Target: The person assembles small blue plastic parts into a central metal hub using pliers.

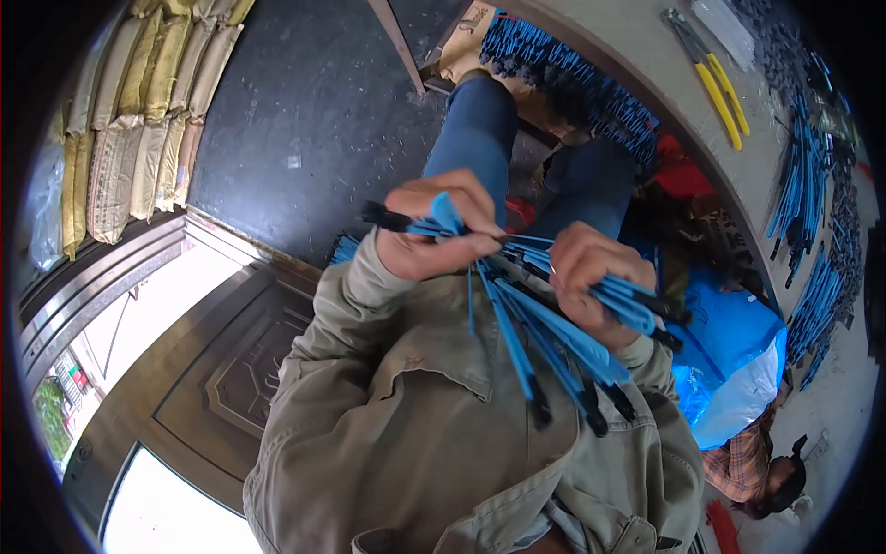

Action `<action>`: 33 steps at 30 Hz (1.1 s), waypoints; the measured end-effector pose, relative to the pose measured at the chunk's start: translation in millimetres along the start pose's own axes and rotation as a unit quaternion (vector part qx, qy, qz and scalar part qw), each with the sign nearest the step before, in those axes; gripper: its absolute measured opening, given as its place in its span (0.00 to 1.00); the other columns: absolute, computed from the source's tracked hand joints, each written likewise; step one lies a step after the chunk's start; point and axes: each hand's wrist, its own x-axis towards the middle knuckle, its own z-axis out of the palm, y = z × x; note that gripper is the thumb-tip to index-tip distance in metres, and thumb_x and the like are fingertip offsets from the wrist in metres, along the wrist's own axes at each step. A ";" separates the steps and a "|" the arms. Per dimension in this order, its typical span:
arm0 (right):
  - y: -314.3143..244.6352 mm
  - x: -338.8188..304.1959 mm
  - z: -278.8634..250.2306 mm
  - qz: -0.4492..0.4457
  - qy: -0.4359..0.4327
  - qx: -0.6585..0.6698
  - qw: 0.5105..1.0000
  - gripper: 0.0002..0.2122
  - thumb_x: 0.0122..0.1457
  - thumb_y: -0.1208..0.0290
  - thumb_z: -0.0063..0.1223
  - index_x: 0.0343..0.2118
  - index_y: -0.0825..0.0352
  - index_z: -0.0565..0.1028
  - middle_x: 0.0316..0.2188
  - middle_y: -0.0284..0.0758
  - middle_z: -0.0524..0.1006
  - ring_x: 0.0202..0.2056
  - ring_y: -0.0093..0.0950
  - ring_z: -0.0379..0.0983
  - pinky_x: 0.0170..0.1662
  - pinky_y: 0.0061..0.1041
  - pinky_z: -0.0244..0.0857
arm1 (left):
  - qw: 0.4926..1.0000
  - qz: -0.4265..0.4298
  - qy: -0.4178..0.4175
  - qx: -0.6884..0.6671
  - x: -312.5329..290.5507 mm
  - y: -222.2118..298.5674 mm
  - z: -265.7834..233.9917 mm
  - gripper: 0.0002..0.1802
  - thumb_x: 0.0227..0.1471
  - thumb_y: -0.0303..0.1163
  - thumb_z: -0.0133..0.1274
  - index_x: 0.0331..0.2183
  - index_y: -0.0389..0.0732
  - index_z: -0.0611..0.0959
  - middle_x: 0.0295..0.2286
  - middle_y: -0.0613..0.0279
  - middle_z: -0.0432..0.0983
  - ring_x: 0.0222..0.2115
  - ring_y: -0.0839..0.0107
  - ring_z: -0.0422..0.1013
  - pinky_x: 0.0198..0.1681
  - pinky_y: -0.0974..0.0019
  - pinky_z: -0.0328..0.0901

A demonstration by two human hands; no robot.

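My left hand [438,226] is closed in front of my chest, pinching thin blue strips with black ends. A wider blue loop stands up over its fingers, and a black tip sticks out to its left. Closed as well, my right hand [600,277] grips more of the strips, whose black ends poke out past its far right side. Between the hands a loose bunch of blue strips [554,323] fans down over my khaki jacket [434,388]. A few thin lengths stretch from one hand to the other. How many strips each hand holds cannot be made out.
On the curved-looking tabletop [748,175] at right lie yellow-handled cutters [712,83] and piles of blue strips [801,194]. Another heap [572,74] fills a box beyond my knees. A blue bag [729,342] and another person [752,466] are at right; stacked sacks [148,83] and a door [221,388] at left.
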 end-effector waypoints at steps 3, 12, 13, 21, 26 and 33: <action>-2.1 14.2 5.6 0.058 0.032 -0.024 0.998 0.11 0.48 0.69 0.56 0.16 0.67 0.68 0.18 0.34 0.70 0.22 0.26 0.65 0.28 0.24 0.57 | 0.998 -0.030 0.031 0.036 0.2 4.5 6.3 0.09 0.40 0.19 0.56 0.30 0.33 0.82 0.25 0.56 0.74 0.25 0.71 0.69 0.29 0.70 0.63; -0.6 15.2 13.4 0.072 0.051 -0.023 0.996 0.07 0.46 0.79 0.55 0.19 0.68 0.67 0.19 0.33 0.68 0.22 0.25 0.64 0.26 0.23 0.57 | 0.993 -0.048 0.082 0.066 -5.0 8.8 22.6 0.16 0.41 0.17 0.56 0.37 0.36 0.82 0.27 0.59 0.73 0.26 0.75 0.69 0.29 0.74 0.63; 0.5 15.0 14.6 0.067 0.054 -0.025 0.996 0.07 0.46 0.79 0.55 0.19 0.68 0.67 0.19 0.33 0.68 0.21 0.25 0.64 0.26 0.23 0.57 | 0.994 -0.048 0.079 0.065 -5.2 9.0 23.7 0.16 0.41 0.17 0.56 0.37 0.36 0.82 0.27 0.59 0.73 0.26 0.75 0.69 0.29 0.74 0.63; 3.8 13.6 20.5 0.038 0.074 -0.047 0.995 0.07 0.46 0.79 0.54 0.19 0.68 0.67 0.18 0.34 0.68 0.21 0.27 0.64 0.26 0.23 0.57 | 0.991 -0.040 0.109 0.068 -11.1 7.5 28.4 0.16 0.42 0.17 0.55 0.37 0.37 0.82 0.27 0.62 0.72 0.26 0.78 0.68 0.28 0.76 0.62; 3.8 14.5 22.8 0.042 0.087 -0.037 0.995 0.07 0.44 0.80 0.54 0.19 0.67 0.67 0.18 0.34 0.67 0.21 0.27 0.64 0.26 0.23 0.58 | 0.987 -0.034 0.139 0.070 -14.2 6.4 32.1 0.16 0.42 0.16 0.55 0.37 0.38 0.82 0.27 0.63 0.72 0.26 0.79 0.68 0.27 0.77 0.61; 2.6 16.2 26.9 0.047 0.112 -0.044 0.992 0.07 0.44 0.81 0.54 0.19 0.67 0.67 0.18 0.33 0.67 0.20 0.27 0.65 0.26 0.23 0.58 | 0.983 -0.016 0.155 0.102 -12.7 3.1 38.2 0.16 0.42 0.16 0.56 0.37 0.37 0.82 0.27 0.64 0.71 0.25 0.81 0.67 0.26 0.78 0.60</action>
